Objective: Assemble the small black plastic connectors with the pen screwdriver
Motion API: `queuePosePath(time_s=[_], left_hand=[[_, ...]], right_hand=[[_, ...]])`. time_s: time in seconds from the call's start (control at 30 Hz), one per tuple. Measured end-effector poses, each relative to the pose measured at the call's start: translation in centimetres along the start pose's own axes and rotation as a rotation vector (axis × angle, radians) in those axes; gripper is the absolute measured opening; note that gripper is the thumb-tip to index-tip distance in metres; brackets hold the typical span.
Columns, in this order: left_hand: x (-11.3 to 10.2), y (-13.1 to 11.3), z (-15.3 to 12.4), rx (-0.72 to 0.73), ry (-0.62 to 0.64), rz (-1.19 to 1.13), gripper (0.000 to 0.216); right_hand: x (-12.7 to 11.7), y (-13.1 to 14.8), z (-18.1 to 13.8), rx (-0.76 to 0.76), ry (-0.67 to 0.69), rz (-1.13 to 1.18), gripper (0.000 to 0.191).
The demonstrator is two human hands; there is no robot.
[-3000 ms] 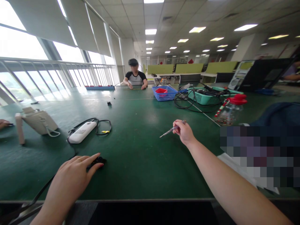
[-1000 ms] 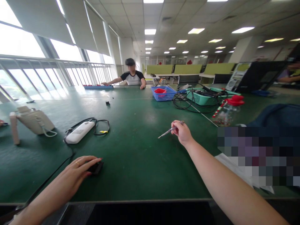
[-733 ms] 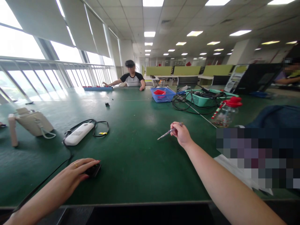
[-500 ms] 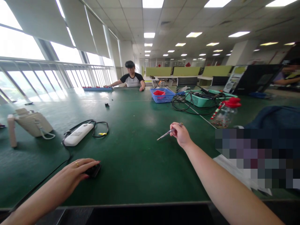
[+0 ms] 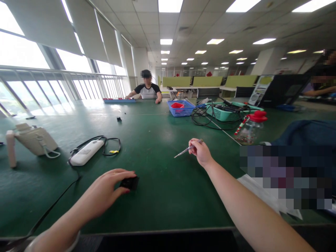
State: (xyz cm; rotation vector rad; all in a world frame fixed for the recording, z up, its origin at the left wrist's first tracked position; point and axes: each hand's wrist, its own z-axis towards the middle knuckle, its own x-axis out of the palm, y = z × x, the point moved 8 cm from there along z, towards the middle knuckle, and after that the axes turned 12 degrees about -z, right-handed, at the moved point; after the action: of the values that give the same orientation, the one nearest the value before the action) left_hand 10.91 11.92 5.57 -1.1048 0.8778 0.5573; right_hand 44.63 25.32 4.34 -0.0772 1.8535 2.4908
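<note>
Under left hand [image 5: 105, 192]: small black boxy part [image 5: 130, 183], flat on table.

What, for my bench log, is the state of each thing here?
Small black boxy part: pinched by left hand.
Slim silver screwdriver: gripped by right hand, tip pointing left.
White oblong device: lying flat, black cable looped beside.
Blue mesh basket: upright, red item inside.
Clear red-lidded jar: lid on.
</note>
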Motion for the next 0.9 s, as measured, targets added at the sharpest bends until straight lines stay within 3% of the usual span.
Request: queuePosePath(time_s=[0.13, 0.23, 0.37, 0.5, 0.67, 0.9], left_hand=[[2.3, -5.9, 5.3, 0.075, 0.029, -0.111, 0.041], [4.2, -7.9, 9.5, 0.098, 0.018, -0.113, 0.041], [7.1, -7.0, 13.8, 0.026, 0.013, -0.109, 0.039], [9.2, -5.6, 15.8, -0.001, 0.005, -0.118, 0.042], [9.3, -4.8, 16.0, 0.059, -0.065, -0.182, 0.061], [9.2, -4.2, 16.1, 0.103, -0.06, -0.183, 0.039]], right_hand=[[0.0, 0.4, -0.1, -0.037, -0.016, -0.01, 0.022], [-0.1, 0.8, -0.1, -0.06, -0.044, -0.014, 0.02], [-0.3, 1.3, -0.1, -0.105, -0.062, -0.044, 0.017], [0.2, 1.9, -0.4, -0.158, -0.037, -0.185, 0.016], [2.4, 4.1, -1.6, -0.365, -0.001, -0.556, 0.017], [5.9, 7.3, -4.3, -0.634, 0.035, -0.809, 0.017]])
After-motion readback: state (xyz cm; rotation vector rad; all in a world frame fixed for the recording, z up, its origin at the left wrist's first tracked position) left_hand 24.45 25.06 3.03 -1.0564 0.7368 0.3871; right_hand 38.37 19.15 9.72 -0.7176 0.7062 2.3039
